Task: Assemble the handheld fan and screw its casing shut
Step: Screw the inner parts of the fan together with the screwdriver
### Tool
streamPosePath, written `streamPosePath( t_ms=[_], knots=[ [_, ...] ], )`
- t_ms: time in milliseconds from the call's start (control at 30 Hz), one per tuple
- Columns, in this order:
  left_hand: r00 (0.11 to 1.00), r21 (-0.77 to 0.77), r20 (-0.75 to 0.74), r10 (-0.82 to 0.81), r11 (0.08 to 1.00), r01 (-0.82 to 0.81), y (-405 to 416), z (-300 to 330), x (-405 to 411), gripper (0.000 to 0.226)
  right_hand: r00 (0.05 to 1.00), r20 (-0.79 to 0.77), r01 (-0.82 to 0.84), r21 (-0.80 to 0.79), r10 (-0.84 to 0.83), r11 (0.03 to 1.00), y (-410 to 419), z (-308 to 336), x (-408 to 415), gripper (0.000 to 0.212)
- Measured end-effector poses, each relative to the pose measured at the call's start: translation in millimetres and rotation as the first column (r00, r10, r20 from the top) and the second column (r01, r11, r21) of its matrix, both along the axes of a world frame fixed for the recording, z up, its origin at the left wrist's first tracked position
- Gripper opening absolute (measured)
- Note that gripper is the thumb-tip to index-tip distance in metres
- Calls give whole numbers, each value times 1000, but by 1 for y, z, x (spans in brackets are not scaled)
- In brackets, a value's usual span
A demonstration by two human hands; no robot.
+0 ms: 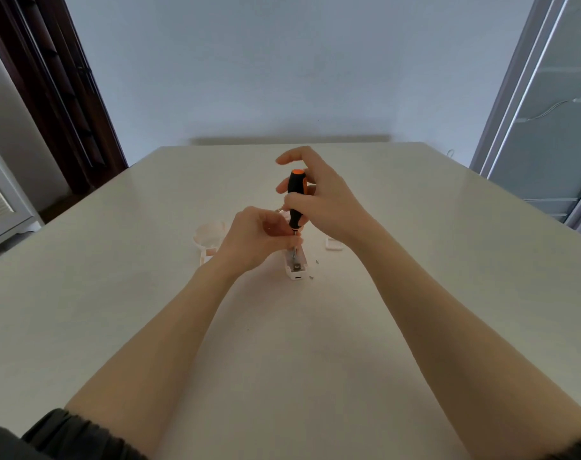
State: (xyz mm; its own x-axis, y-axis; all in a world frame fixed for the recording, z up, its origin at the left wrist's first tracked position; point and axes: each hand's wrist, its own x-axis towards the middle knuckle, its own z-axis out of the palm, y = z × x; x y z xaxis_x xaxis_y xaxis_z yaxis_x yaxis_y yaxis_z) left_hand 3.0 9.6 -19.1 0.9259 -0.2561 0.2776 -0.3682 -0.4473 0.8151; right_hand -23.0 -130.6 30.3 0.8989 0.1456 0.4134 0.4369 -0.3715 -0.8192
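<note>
Both forearms extend forward over the desk and converge near its middle.

The right hand is raised above the work, wrist bent, with thumb and lower fingers wrapped round the black-and-orange handle of the screwdriver. The index finger is lifted clear, arching over the orange cap. The screwdriver stands nearly upright, its long axis vertical, cap up and metal shaft pointing down.

The left hand sits lower and just left of the shaft, fingers curled, fingertips pinching at the shaft close to its tip.

The fan handle casing lies flat on the desk directly under the tip. It is white and open on top; its long axis runs toward and away from the person, and the near end shows a small port. The far end is hidden by the hands.

A round white fan part lies left of the left hand, partly hidden by the wrist. A small white piece lies right of the casing. Two tiny loose screws lie just beside the casing.
</note>
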Motion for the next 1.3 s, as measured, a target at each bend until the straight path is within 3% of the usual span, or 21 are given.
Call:
streamPosePath(
  t_ms=[300,600,700,867,1033,1300],
  knots=[
    [1000,7,-8,8,1000,-8,0,1,-1,10,976,176,161,-174,-130,971,0,-4,4,16],
    [999,-6,37,5,1000,-4,-6,7,-8,10,934,261,284,-121,-246,951,6,-11,3,28],
    [997,-19,70,24,1000,-22,-8,8,-9,21,920,283,313,-109,-272,943,8,-15,4,27],
    [998,-15,48,40,999,-40,-6,8,-9,19,945,258,240,-133,-200,962,10,-12,3,23],
    [999,-9,41,34,999,-33,-6,7,-7,9,980,180,103,-118,-81,988,7,-3,-1,35],
    [1000,-47,7,15,999,-15,-7,5,-6,8,963,239,172,-204,-121,964,0,-4,1,26]
  ],
)
